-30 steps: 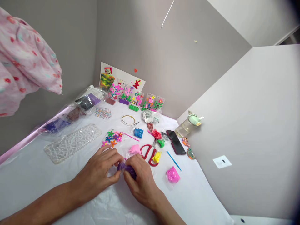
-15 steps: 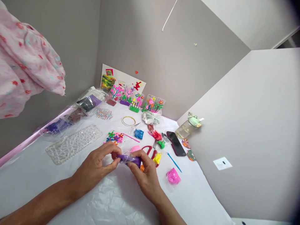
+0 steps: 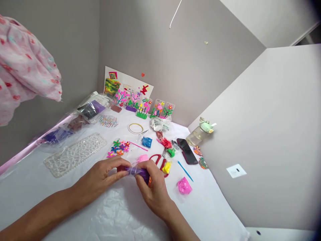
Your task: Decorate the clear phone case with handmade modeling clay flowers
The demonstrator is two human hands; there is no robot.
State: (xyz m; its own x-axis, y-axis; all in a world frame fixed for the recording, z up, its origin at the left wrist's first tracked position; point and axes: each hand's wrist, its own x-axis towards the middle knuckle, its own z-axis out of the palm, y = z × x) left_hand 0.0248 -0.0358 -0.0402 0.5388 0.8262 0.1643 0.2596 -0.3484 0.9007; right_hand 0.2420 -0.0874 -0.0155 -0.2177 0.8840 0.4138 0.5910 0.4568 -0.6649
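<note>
Both hands meet over the white-covered table (image 3: 130, 207) around a purple packet (image 3: 142, 172) in clear wrap. My left hand (image 3: 102, 174) pinches its left end between thumb and fingers. Fingers and thumb of my right hand (image 3: 155, 187) are closed round its right end. Just beyond the hands lie a light pink packet (image 3: 142, 158), red-handled scissors (image 3: 162, 160) and a yellow packet (image 3: 166, 167). Part of something orange shows beside the right fingers. A clear sheet of small coloured flowers (image 3: 121, 147) is past the left hand.
A clear patterned case (image 3: 76, 154) lies left. Decorated cases (image 3: 145, 108) lean near the wall. To the right are a phone (image 3: 187, 151), bottle (image 3: 200, 133), blue tool (image 3: 185, 171) and bright pink packet (image 3: 184, 185). Pink floral cloth (image 3: 30, 63) hangs upper left.
The view has shifted slightly, so the surroundings sit a little further left and higher. Both hands still grip the purple packet, and the left fingers have moved closer to the right hand.
</note>
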